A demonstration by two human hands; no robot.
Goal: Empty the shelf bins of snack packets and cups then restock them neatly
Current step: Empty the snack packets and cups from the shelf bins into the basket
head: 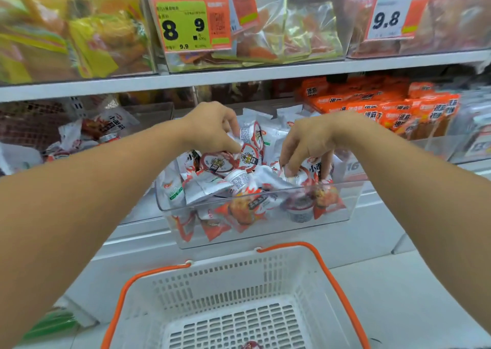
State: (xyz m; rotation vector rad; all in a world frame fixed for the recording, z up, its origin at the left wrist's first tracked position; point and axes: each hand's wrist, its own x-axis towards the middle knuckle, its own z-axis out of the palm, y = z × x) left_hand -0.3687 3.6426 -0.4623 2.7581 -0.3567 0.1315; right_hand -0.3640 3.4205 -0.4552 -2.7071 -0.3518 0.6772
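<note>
A clear plastic shelf bin (353,202) juts out from the lower shelf, full of white-and-red snack packets (204,186) and small cups (220,162) with red-rimmed lids. My left hand (212,128) reaches into the bin's back and pinches a small cup (251,133) with curled fingers. My right hand (308,141) dips in on the right, its fingertips curled round a white cup (299,174) among the packets. Below stands a white basket (212,277) with orange handles, holding one small item (251,345) at the frame's bottom edge.
A bin at the left (148,109) holds a few similar packets. Orange packets (385,104) fill the bin at the right. The upper shelf (239,76) carries clear bins with price tags 8.9 and 9.8. White floor lies right of the basket.
</note>
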